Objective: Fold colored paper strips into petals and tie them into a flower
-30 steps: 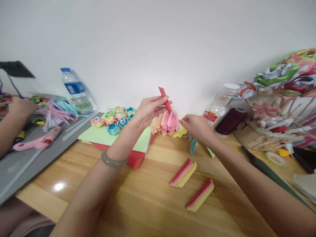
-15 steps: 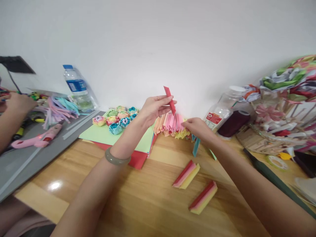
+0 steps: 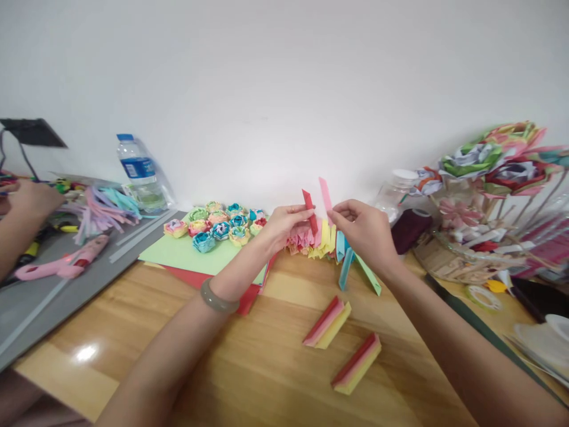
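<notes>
My left hand (image 3: 288, 225) pinches a folded red paper strip (image 3: 310, 212) that stands nearly upright. Close to its right, my right hand (image 3: 362, 228) is closed on a folded pink paper strip (image 3: 326, 193). Behind and below both hands runs a row of folded paper pieces (image 3: 328, 238) in pink, yellow and blue, partly hidden by them. A blue strip (image 3: 345, 270) and a green strip (image 3: 368, 274) lean out at its right end. Nearer on the table lie two stacks of red, pink and yellow strips, one (image 3: 328, 322) behind the other (image 3: 357, 363).
Paper flowers (image 3: 221, 230) sit on green sheets (image 3: 173, 252) at left. Beyond are a water bottle (image 3: 140, 172), a pink glue gun (image 3: 66, 267) and another person's hand (image 3: 35, 198). A thread spool (image 3: 412, 229), a jar (image 3: 393, 193) and a flower basket (image 3: 448, 258) stand right.
My right hand has lifted a pink strip from the row. My left hand, with the red strip, is lower. The camera view has shifted slightly.
</notes>
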